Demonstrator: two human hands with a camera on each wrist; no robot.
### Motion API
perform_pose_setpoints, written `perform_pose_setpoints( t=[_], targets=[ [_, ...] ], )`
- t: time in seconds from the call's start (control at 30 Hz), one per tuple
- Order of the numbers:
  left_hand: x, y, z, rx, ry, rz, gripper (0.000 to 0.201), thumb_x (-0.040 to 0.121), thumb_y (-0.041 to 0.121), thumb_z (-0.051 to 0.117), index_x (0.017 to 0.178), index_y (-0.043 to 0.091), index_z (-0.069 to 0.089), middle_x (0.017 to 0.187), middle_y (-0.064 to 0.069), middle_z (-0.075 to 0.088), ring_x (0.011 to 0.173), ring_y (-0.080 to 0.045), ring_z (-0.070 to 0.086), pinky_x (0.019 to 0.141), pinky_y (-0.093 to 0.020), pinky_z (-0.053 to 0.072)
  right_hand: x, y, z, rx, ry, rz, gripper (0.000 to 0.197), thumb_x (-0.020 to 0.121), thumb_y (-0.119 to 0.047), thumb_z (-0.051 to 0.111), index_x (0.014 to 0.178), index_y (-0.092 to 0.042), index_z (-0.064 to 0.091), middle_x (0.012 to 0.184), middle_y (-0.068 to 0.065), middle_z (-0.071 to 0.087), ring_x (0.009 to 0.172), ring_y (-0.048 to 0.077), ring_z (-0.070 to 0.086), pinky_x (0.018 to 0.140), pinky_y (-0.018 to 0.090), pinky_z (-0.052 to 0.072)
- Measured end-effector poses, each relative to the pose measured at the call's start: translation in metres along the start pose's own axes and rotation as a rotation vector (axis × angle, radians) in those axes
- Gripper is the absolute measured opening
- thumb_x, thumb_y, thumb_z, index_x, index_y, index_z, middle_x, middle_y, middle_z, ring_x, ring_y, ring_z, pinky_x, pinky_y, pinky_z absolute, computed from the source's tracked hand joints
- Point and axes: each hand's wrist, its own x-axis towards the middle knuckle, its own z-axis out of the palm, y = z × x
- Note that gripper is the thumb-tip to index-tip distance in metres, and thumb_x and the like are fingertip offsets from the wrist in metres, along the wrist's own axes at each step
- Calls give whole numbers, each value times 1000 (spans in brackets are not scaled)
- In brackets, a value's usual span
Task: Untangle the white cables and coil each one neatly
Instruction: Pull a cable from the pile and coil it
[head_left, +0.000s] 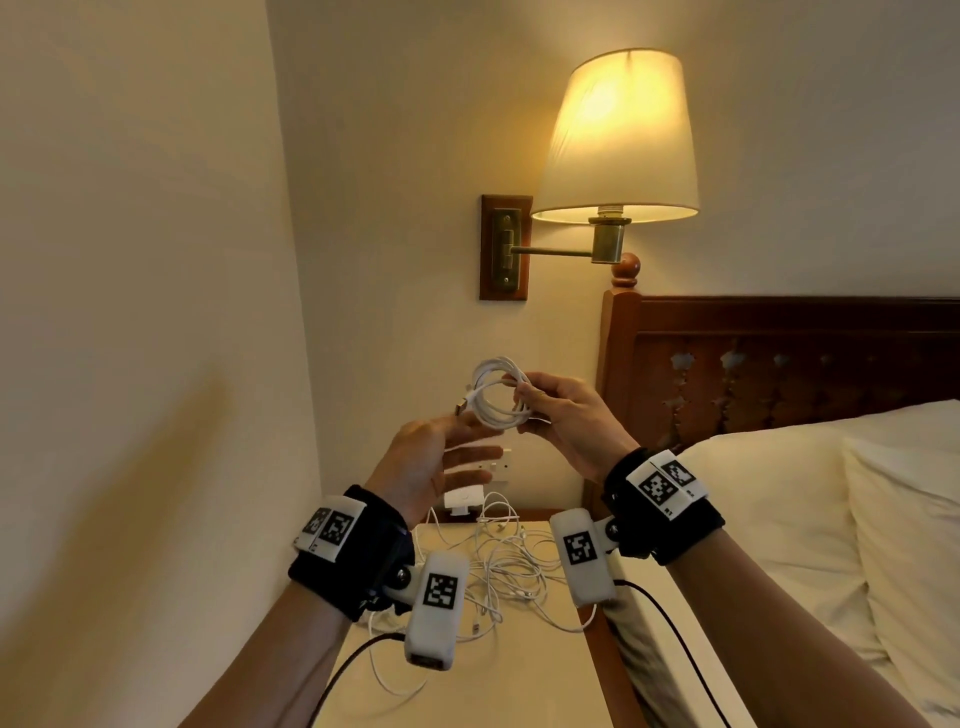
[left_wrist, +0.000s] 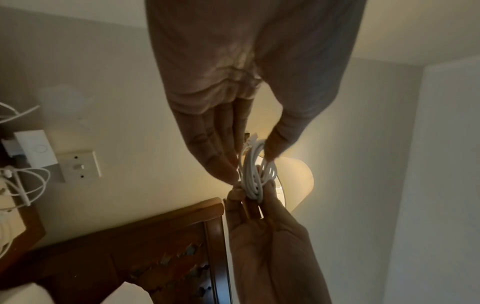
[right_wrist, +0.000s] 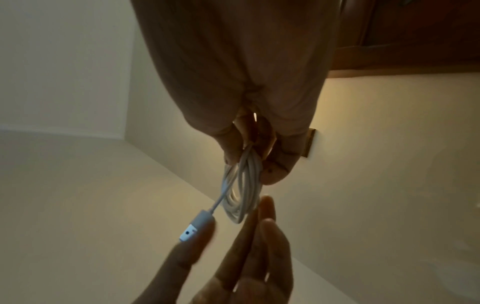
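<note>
R hand (head_left: 571, 415) pinching coiled cable (head_left: 500, 400), L hand (head_left: 426, 462) beside

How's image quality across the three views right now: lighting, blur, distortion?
Head view: warm light from the lit lamp, sharp, wide-angle bending at the edges. Left wrist view: dim, left hand backlit, coiled cable readable. Right wrist view: dim, right hand dark; the left hand's fingers blurred.

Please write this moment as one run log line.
right hand: pinches coiled cable | left hand: open, fingers by coil | tangled cables: on bedside table
</note>
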Motion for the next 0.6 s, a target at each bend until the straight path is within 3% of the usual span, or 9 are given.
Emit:
perform_pose_setpoints(
  t=[0.07,0.13,0.2,0.33,0.5,0.6],
  targets=[
    [2,-1,0,-1,1,61,23,92,12,61,113,9,67,104,-9,73,88,-19,71,63,-29,55,0,1,1,1,10,6,23,101,-11,47,113,-2,64,82,5,55,71,12,57,71,24,51],
    [3,-3,0,5,29,100,32,83,21,73,113,10,67,103,-8,73,88,-16,70,63,-27,55,-1,1,1,7,9,18,22,100,-11,48,113,-2,64,84,6,58,73,12,61,71,24,55],
    [7,-5,0,-17,108,151,40,78,24,78,112,8,66,98,-7,73,81,-13,68,60,-24,53,-2,2,3,30,-4,37,22,100,-9,48,114,0,62,86,8,61,75,13,64,71,24,56],
    [12,-10,4,-103,167,197,30,84,21,72,109,4,68,93,-5,74,68,-6,62,55,-20,49,-6,9,11,127,-4,58,19,99,-9,49,111,1,61,92,12,67,84,18,69,75,28,58],
    [15,-17,6,-117,130,192,27,91,26,65,108,6,71,81,1,62,68,-7,49,56,-21,45,-7,14,20,277,58,60,14,98,-9,51,103,-2,61,98,17,68,91,23,69,79,31,59],
    [16,-11,2,-77,107,205,26,94,29,59,100,8,71,77,3,58,63,-5,43,58,-22,39,-5,12,17,193,45,113,15,95,-15,59,105,-3,62,101,16,69,93,20,68,82,33,58]
  ],
)
